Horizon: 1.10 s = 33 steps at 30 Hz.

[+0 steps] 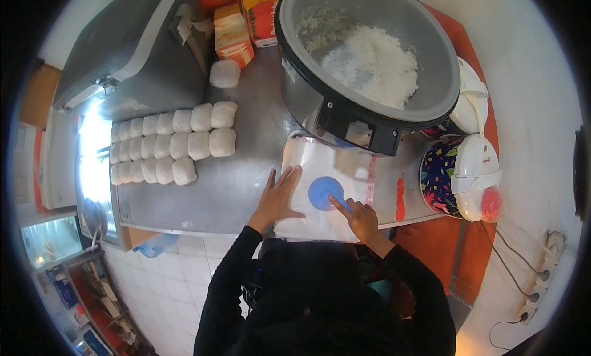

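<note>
Over the white sheet (329, 162), the right hand (362, 222) is gripping the blue spoon (324, 193).
Its round end is pointing to ten o'clock from those curled fingers; the left hand (277, 201) is spreading its fingers at nine o'clock.

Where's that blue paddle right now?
In the head view, the blue paddle is just right of centre, over the white sheet, nearer than the large rice pot, its handle in the right hand.

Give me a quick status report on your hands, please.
Right hand gripping blue paddle. Left hand spread on white sheet. Paddle over sheet. Rice cooker close at sheet's far edge.
</note>
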Available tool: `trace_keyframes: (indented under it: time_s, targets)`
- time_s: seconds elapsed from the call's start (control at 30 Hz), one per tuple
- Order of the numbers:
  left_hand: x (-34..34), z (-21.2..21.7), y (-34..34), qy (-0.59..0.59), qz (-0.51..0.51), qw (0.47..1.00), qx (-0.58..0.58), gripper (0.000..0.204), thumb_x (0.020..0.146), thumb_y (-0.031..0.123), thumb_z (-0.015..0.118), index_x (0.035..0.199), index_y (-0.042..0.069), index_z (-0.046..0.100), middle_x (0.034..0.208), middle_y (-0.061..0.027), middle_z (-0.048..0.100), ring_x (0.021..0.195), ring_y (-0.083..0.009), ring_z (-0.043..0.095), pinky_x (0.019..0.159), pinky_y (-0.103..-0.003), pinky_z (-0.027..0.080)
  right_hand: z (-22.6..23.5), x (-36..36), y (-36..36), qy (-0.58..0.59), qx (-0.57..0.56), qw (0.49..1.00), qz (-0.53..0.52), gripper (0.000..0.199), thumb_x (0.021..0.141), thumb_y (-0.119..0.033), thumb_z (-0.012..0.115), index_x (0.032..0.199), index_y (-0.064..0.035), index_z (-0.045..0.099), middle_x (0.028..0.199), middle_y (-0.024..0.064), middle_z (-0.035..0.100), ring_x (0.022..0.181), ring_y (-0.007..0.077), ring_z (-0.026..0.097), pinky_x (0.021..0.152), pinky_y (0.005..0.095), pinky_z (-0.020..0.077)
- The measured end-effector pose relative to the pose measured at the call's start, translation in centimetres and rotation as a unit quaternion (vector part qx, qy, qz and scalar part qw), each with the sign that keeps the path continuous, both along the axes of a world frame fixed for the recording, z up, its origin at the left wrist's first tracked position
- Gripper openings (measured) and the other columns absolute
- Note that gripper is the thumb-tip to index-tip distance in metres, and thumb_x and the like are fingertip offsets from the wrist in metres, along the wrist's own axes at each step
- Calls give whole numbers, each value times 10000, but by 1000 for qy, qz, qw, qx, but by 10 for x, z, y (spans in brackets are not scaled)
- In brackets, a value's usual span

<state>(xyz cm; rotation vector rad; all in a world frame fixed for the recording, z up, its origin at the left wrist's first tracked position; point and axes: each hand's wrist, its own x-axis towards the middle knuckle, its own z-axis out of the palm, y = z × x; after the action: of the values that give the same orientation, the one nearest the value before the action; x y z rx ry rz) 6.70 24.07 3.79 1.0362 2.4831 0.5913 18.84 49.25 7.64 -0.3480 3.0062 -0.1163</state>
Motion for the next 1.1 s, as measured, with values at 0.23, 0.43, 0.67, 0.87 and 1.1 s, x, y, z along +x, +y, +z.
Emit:
trace_keyframes:
  time_s: [0.23, 0.43, 0.67, 0.87, 1.1]
  targets:
    - [-4, 10, 3, 16, -16, 1000, 12, 1153, 606, 467, 789, 1494, 77, 166, 1537, -99, 244, 1427, -257, 209, 1153, -538, 101, -5, -13, 2, 71, 14, 996, 46, 769, 774, -69, 587, 1463, -301, 337, 817, 9, 539, 602, 151, 545, 542, 308, 497]
    - [-30, -10, 25, 102, 40, 992, 65, 580, 889, 246, 543, 1402, 41, 368, 1461, -113, 382, 1382, -250, 314, 1149, -508, 164, 97, -11, 13, 326, -274, 903, -50, 528, 872, -71, 581, 1378, -60, 431, 1069, 163, 605, 830, 294, 615, 683, 350, 511]
    - [-20, -41, 50, 245, 82, 966, 21, 456, 918, 153, 491, 1332, -30, 436, 1390, -135, 473, 1327, -213, 405, 1154, -443, 206, 243, -164, 36, 291, -65, 940, -167, 516, 822, -3, 552, 1322, -131, 533, 1056, 93, 589, 937, 336, 586, 800, 418, 494]
    - [-21, -46, 48, 221, 103, 966, 89, 399, 897, 133, 539, 1277, 15, 520, 1331, -117, 537, 1261, -216, 484, 1124, -438, 275, 218, -174, 44, 459, -71, 884, 51, 240, 797, -96, 663, 1037, -88, 662, 976, 79, 630, 841, 300, 602, 766, 416, 468]
    - [-24, -33, 50, 189, 90, 967, 146, 247, 861, 157, 600, 1098, 90, 616, 1118, -62, 638, 1038, -212, 594, 981, -414, 397, 0, -61, 21, 192, -198, 961, -38, 332, 853, -183, 627, 1159, -57, 604, 1089, 130, 620, 1076, 277, 552, 955, 455, 389]
